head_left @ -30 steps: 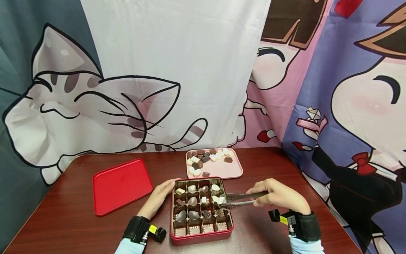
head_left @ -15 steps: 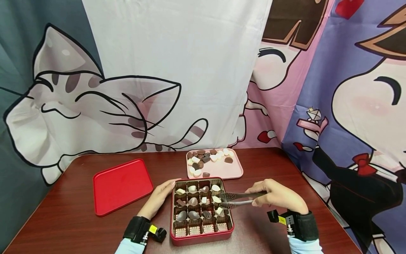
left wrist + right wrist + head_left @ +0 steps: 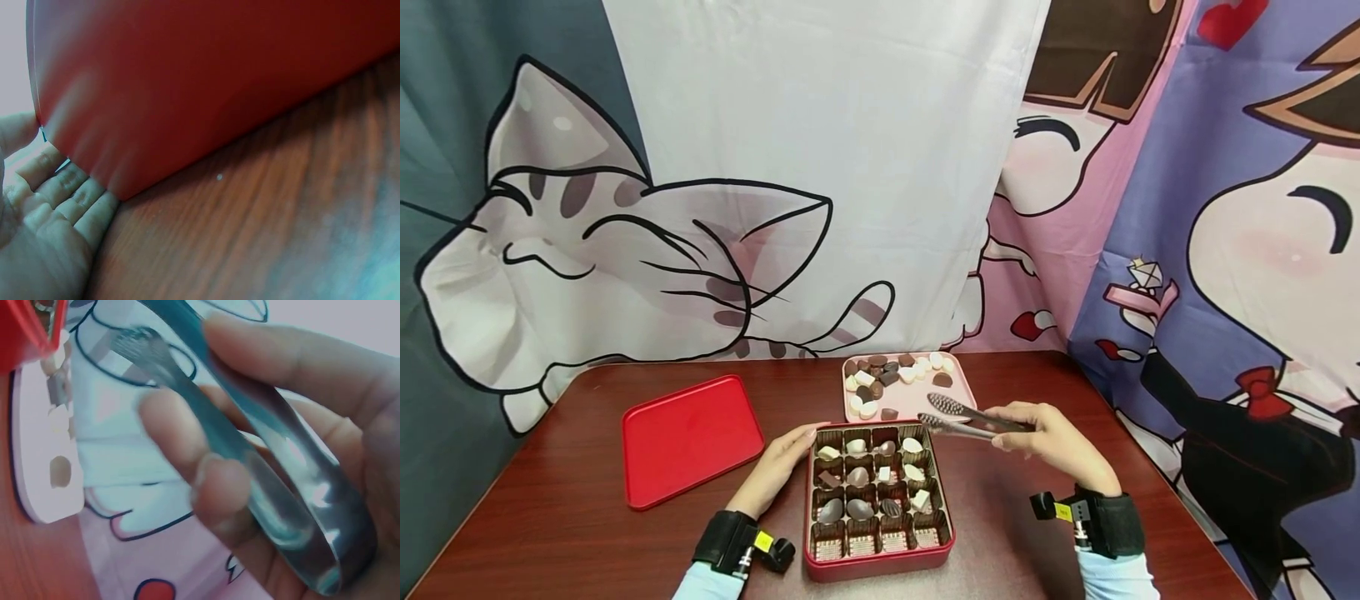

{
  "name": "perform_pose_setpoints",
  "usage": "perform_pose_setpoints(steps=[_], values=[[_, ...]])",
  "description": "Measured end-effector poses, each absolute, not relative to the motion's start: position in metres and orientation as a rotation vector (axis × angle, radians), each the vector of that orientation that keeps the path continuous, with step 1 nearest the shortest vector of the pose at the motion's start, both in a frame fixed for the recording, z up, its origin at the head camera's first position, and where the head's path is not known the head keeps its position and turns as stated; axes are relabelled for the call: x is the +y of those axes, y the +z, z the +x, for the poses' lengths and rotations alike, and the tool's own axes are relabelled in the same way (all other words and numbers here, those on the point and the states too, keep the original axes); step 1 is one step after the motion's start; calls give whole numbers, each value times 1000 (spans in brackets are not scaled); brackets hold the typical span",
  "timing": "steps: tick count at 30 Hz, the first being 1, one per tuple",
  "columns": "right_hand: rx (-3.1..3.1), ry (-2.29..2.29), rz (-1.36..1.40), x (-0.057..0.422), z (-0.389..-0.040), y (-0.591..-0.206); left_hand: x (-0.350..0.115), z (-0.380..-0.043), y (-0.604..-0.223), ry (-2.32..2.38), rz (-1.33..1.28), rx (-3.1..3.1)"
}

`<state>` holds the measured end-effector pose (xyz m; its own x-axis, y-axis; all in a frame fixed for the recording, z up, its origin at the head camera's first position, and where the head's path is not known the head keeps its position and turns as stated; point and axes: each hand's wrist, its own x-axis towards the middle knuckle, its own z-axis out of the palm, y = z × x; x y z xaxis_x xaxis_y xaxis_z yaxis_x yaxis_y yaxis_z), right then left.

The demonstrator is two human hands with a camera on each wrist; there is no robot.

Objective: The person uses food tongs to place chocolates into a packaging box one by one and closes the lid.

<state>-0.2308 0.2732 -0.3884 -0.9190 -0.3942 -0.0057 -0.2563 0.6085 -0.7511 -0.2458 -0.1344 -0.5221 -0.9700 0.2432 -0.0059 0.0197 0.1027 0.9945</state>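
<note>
Right hand [image 3: 1056, 442] holding tongs [image 3: 955, 406], bent end [image 3: 359, 550] visible only from right wrist

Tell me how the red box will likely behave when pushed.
The red box will probably slide rather than tip: it looks wider than tall. Its wall seems stiff, showing no clear bend where the left hand touches. The chocolate-like pieces inside might shift if jolted, as they lie uncovered.

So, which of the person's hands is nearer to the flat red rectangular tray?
Left. The left hand, touching the red rectangular box, is just beside the red tray; the right hand, holding silver metal tongs, is past the box.
</note>
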Motion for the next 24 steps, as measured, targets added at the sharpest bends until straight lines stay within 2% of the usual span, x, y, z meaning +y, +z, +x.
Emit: perform_pose_setpoints(steps=[18, 24], values=[[2903, -1334, -34, 268, -284, -441, -133, -246, -523, 1980, 286, 2222], [2935, -1328, 24, 256, -298, -453, -133, -246, -522, 1987, 239, 2229]])
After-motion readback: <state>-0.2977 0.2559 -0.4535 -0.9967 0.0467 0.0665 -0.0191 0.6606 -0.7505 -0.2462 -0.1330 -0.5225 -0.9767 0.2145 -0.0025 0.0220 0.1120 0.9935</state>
